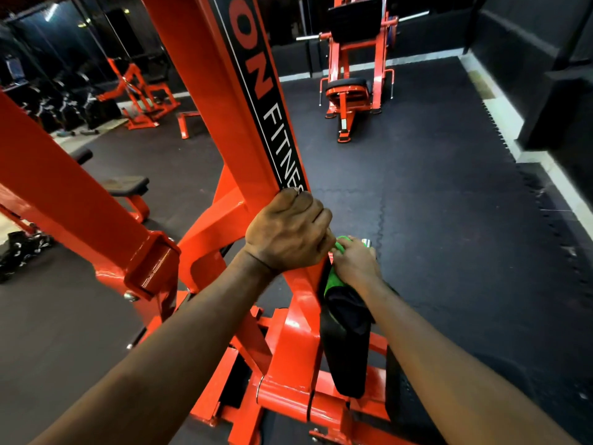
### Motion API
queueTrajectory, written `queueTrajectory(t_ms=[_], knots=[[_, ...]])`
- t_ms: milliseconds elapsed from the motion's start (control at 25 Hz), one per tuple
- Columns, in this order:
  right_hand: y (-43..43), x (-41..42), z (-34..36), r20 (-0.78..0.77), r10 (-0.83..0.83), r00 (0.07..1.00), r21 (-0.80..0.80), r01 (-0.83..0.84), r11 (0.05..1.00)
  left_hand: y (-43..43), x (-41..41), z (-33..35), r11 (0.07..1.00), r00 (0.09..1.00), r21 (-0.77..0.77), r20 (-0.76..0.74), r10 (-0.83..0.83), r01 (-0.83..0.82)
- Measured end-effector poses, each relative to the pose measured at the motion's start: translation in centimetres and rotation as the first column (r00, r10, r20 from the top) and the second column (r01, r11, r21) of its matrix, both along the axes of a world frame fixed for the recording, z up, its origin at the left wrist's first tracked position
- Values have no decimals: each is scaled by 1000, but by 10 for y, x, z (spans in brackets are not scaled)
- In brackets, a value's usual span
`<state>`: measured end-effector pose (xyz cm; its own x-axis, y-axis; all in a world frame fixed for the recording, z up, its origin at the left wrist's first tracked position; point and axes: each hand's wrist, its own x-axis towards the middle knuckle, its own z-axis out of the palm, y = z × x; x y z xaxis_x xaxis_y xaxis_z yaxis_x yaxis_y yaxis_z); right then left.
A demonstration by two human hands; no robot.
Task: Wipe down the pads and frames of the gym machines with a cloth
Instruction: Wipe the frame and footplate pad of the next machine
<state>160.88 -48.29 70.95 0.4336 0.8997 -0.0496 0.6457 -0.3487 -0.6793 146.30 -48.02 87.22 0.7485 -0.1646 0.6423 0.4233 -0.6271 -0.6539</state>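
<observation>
The left hand (288,229) grips the upright (224,107); the right hand (354,264) holds a cloth (333,279) just beside its right face, above the pad (346,354). Right of that the floor (449,220) lies open to the wall (519,69). Left, a slanted beam (64,187) and brace (218,216) crowd the upright, leaving narrow gaps. Base rails (288,399) block below.

You get a dim gym lit from overhead: white glare streaks sit on the orange frame (205,101) around its bolted joint, while the far left background sinks into near black with small lamp reflections. The wide lens bows straight beams toward the edges, and the bottom corners look soft.
</observation>
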Motion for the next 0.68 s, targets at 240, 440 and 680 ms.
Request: queueTrajectory(t_ms=[240, 440, 680], knots=[[16, 13, 9, -115, -83, 990, -85, 73, 994, -1, -1, 1, 1000, 1000, -20, -4, -6, 6], [-15, 8, -28, -130, 66, 989, 395, -9, 919, -2, -2, 3, 999, 1000, -34, -17, 2, -2], [15, 27, -16, -325, 12, 946, 109, 25, 994, -5, -2, 3, 997, 997, -32, -38, 66, -67]])
